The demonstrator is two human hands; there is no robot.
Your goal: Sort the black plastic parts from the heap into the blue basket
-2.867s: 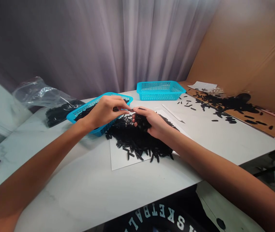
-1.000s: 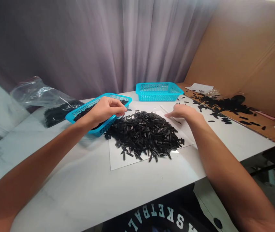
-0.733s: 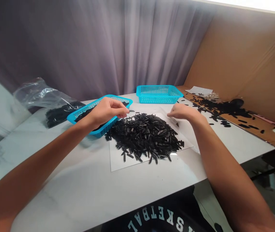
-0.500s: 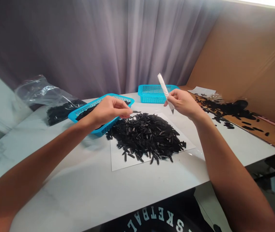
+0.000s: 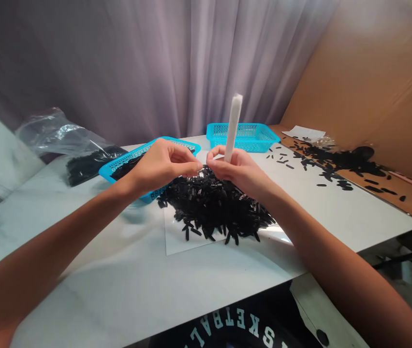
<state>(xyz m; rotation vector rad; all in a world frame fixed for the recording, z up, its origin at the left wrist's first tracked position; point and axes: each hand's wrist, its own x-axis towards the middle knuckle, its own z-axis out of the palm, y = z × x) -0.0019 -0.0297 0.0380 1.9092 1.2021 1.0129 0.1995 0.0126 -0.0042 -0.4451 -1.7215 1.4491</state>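
Observation:
My left hand point(image 5: 160, 165) is closed in a pinch above the left edge of a heap of small black pieces point(image 5: 216, 208); what its fingertips hold is too small to make out now. Close beside it, fingertips nearly touching, my right hand point(image 5: 237, 169) is closed round a white wrapped stick point(image 5: 233, 128) that points upward. The stick's lower end is hidden by the hand. Under the heap lies a white sheet point(image 5: 177, 241). A blue basket point(image 5: 108, 169) with black pieces in it stands behind my left wrist.
A second blue basket point(image 5: 244, 140) stands at the back. Loose black pieces point(image 5: 336, 162) lie on the right, partly on brown cardboard point(image 5: 390, 193). At the left is a clear plastic bag point(image 5: 90, 162) with black contents. The marbled table point(image 5: 119, 285) ends in front.
My right hand has moved left to my left hand, and the white stick has swung more upright. The black piece that showed at my left fingertips is now hidden.

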